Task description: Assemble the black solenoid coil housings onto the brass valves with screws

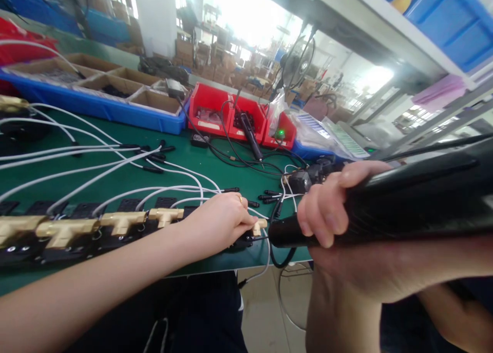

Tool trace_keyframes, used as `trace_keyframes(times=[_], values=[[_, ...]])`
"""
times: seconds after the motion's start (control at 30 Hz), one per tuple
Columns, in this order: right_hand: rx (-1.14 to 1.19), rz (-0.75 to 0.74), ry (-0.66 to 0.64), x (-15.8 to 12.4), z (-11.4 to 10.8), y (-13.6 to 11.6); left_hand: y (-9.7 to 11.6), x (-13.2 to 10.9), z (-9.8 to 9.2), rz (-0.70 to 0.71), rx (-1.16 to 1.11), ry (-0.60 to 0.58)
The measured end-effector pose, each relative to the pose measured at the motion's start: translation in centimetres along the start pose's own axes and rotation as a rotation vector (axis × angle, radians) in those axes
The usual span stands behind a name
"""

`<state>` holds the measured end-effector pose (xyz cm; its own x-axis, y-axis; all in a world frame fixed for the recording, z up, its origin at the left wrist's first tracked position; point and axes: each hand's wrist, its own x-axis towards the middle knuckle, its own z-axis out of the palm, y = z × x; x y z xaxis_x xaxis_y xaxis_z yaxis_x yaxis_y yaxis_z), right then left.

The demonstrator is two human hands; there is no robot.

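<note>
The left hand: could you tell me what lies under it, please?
A brass fitting on a black base peeks out beyond the left hand; the palm hides the rest.

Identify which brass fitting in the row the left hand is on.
The rightmost brass fitting, mostly covered by the left hand, next to the electric screwdriver; the others lie uncovered.

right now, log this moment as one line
left hand: holding end brass fitting | right hand: gripping black power tool, its nose beside that fitting | rest: row of brass fittings, white cables
</note>
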<state>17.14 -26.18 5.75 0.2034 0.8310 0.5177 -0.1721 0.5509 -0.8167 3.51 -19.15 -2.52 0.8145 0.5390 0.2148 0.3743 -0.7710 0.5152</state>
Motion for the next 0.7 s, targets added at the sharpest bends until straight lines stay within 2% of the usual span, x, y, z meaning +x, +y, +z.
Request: trace_keyframes(times=[0.07, 0.23, 0.37, 0.53, 0.7], values=[[0.016, -0.005, -0.044, 0.0, 0.7, -0.5, -0.1, 0.2, -0.2, -0.035, -0.103, -0.016], [-0.024, 0.171, -0.012, -0.1, 2.3, 0.5, -0.3, 0.6, -0.6, -0.189, -0.370, -0.068], [-0.108, 0.160, -0.056, -0.3, 2.7, 1.0, -0.4, 0.6, -0.5, -0.220, -0.388, -0.063], [-0.112, 0.189, -0.030, -0.3, 2.7, 1.0, -0.5, 0.7, -0.4, -0.236, -0.406, -0.065], [-0.011, 0.228, 0.035, -0.4, 2.6, 1.5, -0.5, 0.7, -0.3, -0.237, -0.426, -0.065]])
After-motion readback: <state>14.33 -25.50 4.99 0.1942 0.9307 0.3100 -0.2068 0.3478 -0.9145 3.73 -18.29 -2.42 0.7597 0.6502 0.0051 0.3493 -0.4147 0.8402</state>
